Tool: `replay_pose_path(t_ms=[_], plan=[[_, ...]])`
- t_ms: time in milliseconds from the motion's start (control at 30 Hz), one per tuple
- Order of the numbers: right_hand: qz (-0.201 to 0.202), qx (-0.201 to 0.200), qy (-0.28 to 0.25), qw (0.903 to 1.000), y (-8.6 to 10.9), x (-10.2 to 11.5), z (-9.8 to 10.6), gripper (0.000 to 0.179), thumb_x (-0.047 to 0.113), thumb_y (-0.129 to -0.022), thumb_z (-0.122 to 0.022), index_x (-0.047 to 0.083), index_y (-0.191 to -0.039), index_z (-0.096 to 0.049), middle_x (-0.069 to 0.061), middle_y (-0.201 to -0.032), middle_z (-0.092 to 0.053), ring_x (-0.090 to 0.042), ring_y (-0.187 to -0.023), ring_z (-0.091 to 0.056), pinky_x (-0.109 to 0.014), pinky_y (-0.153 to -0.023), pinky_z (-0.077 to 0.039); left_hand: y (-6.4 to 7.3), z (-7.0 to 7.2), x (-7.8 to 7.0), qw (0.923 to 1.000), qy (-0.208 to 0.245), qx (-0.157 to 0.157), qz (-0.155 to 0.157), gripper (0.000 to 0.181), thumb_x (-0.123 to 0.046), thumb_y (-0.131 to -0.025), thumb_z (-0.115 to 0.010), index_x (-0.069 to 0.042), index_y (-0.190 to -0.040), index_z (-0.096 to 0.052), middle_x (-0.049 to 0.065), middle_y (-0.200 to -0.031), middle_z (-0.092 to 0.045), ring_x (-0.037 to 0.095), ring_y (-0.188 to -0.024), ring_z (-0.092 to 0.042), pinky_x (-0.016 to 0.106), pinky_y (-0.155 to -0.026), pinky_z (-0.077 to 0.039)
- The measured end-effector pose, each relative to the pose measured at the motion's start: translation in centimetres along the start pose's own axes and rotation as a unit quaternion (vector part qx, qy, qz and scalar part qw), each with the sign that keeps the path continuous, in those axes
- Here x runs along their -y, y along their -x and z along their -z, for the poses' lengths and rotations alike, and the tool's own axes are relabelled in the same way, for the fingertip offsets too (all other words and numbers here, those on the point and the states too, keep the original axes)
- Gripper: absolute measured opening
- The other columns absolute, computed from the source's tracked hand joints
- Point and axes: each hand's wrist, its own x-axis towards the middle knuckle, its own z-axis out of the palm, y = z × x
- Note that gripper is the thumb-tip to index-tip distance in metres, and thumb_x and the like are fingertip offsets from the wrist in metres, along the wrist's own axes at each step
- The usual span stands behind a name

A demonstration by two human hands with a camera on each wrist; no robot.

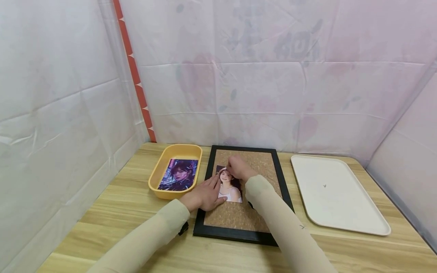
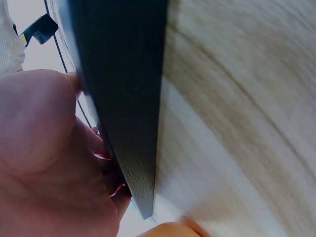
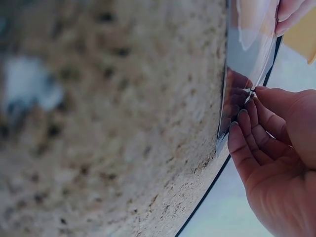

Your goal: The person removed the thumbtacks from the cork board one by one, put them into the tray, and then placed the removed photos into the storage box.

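A photo print of a smiling person in a white top (image 1: 230,192) lies on the left part of a black-framed cork board (image 1: 261,167). My left hand (image 1: 206,194) rests flat on the photo's left side, fingers extended, its palm over the board's black edge (image 2: 118,74). At the photo's upper edge my right hand (image 1: 240,167) is bent down. Its thumb and index finger pinch a small shiny push pin (image 3: 252,90) against the glossy print, as the right wrist view shows. The pin's point is hidden.
Left of the board stands a yellow bin (image 1: 154,185) holding an illustrated print (image 1: 180,174) of a dark-haired figure. To the right lies a cream tray (image 1: 338,193) with a small dark mark. Pale sheeting (image 1: 259,87) closes off the back and sides of the wooden table (image 1: 102,220).
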Motion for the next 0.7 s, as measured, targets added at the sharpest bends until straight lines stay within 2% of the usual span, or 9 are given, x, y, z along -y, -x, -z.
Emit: replay_pose_path(t_ms=[133, 400, 700], plan=[[0.007, -0.002, -0.009, 0.9999, 0.07, -0.04, 0.13, 0.036, 0.001, -0.098, -0.061, 0.006, -0.063, -0.068, 0.001, -0.055, -0.055, -0.014, -0.054, -0.05, -0.025, -0.054, -0.042, -0.03, -0.05, 0.02, 1.0, -0.002, -0.001, 0.0, 0.076, -0.051, -0.109, -0.036, 0.003, -0.16, -0.023, 0.02, -0.17, -0.013, 0.032, -0.157, -0.015, 0.041, -0.125, -0.02], [-0.004, 0.007, -0.034, 0.9994, 0.36, -0.19, 0.17, 0.027, 0.003, -0.098, -0.063, 0.003, -0.073, -0.074, 0.0, -0.06, -0.059, -0.013, -0.056, -0.052, -0.025, -0.055, -0.044, 0.12, -0.13, 0.03, 0.9999, -0.009, -0.006, -0.007, 0.075, -0.051, -0.109, -0.037, 0.004, -0.16, -0.025, 0.02, -0.169, -0.016, 0.031, -0.157, -0.017, 0.04, -0.125, -0.021], [0.018, 0.004, -0.021, 0.9996, 0.49, -0.16, 0.5, 0.02, 0.001, -0.094, -0.066, 0.002, -0.075, -0.073, -0.001, -0.062, -0.061, -0.013, -0.057, -0.052, -0.026, -0.057, -0.045, -0.18, -0.07, 0.12, 0.9999, -0.014, -0.001, -0.005, 0.075, -0.05, -0.109, -0.036, 0.004, -0.16, -0.024, 0.021, -0.169, -0.014, 0.032, -0.157, -0.014, 0.039, -0.126, -0.018]])
